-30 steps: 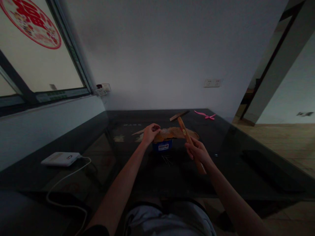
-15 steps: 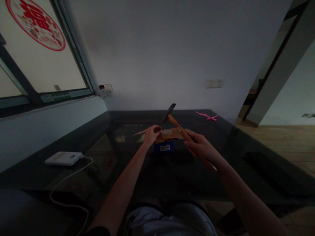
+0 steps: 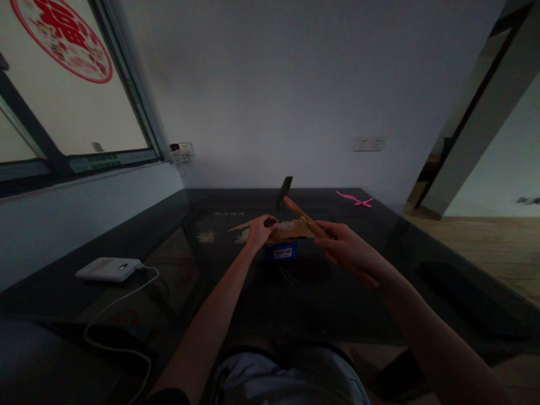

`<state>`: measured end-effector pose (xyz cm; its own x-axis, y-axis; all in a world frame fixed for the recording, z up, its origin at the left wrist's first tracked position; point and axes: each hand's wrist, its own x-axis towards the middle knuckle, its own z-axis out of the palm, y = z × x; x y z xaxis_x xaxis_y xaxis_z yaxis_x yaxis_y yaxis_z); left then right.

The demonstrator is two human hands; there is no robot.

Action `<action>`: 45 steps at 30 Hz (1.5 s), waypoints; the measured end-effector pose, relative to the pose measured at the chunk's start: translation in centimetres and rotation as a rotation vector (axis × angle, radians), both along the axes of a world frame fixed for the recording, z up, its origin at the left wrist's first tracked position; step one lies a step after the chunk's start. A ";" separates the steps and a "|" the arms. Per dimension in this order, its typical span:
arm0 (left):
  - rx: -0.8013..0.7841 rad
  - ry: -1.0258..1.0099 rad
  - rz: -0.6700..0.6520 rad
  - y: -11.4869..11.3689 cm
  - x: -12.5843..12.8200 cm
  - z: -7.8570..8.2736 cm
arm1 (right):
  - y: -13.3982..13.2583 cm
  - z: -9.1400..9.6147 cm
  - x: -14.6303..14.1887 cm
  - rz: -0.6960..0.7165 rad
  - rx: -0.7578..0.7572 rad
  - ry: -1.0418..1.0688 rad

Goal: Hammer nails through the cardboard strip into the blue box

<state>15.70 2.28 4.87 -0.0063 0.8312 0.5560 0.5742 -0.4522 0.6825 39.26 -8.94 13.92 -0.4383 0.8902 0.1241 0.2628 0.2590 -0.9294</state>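
My right hand (image 3: 348,247) is wrapped round the wooden handle of a hammer (image 3: 297,211), whose dark metal head is raised above a rough, tan-brown piece (image 3: 291,229) that looks like wood or bark. That piece lies across a blue box (image 3: 283,251) with a white label. At the left end of the piece, my left hand (image 3: 260,229) has its fingers pinched together. Whatever sits between those fingertips is too small and dark to make out. Several thin nail-like slivers (image 3: 288,277) lie on the dark table just in front of the box.
On the left of the glossy black table (image 3: 236,304) lies a white power bank (image 3: 110,269) with a white cable (image 3: 113,306) trailing off the near edge. A pink ribbon (image 3: 356,199) rests at the far right. A flat dark object (image 3: 468,298) lies along the right side.
The hammer has shifted slightly left and its head is turned more upright, my right hand moving with it. My left hand, the brown piece and the blue box stay in place.
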 end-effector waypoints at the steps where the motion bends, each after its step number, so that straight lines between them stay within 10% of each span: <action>1: 0.000 -0.001 0.001 0.1 0.0 -0.1 | 0.1 -0.2 0.0 0.006 -0.002 -0.010; 45: -0.006 0.076 0.032 0.4 -0.1 -0.3 | -0.1 -2.0 -0.2 0.012 -0.004 -0.023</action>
<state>15.61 2.64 4.56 0.0087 0.8343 0.5512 0.6383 -0.4289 0.6392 39.02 -9.05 11.87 -0.4518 0.8853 0.1099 0.2813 0.2583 -0.9242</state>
